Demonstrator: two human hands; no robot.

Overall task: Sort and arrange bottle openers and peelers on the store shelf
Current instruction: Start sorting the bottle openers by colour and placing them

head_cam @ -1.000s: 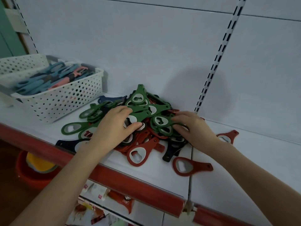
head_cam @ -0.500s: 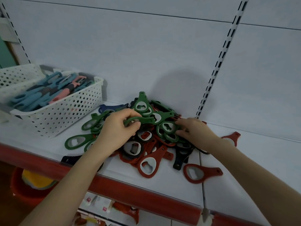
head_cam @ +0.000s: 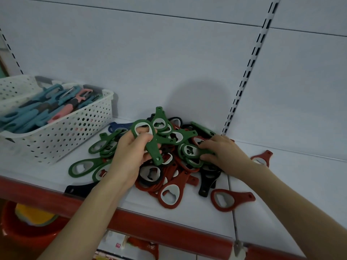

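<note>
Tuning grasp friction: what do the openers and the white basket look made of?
Green opener in the left hand: matte, grainy coat, probably rubber or soft plastic, over a pale smooth insert, likely metal; cannot confirm. Red opener has the same look. White basket: moulded plastic, slightly glossy, with even rows of punched-looking holes.

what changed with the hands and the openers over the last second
The left hand took hold of a green opener and lifted it off the pile, fingers through its ring, handle pointing down. The right hand closed its fingers on green openers at the pile's right side. The white basket of peelers and the loose red openers stayed put.
</note>
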